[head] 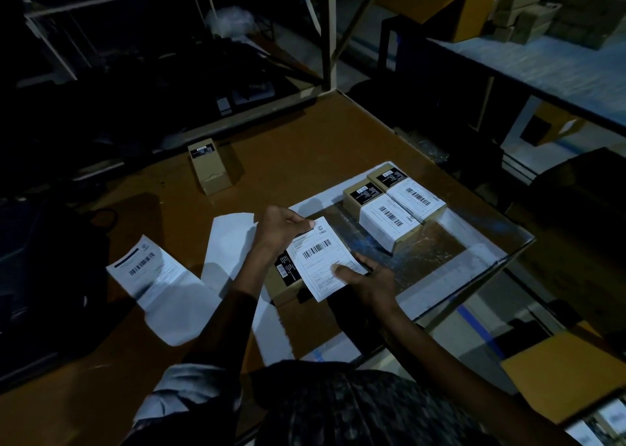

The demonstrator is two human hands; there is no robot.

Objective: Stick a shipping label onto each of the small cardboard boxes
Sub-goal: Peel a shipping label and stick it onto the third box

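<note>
Pinched a flat white paper label (320, 259) with left hand (279, 227) at top corner, right hand (367, 281) gripping its lower edge, over a brown cardboard box (286, 284)

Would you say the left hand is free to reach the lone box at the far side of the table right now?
Probably not yet: the left hand pinches the shipping label together with the right hand. The tabletop toward the lone box looks unobstructed.
</note>
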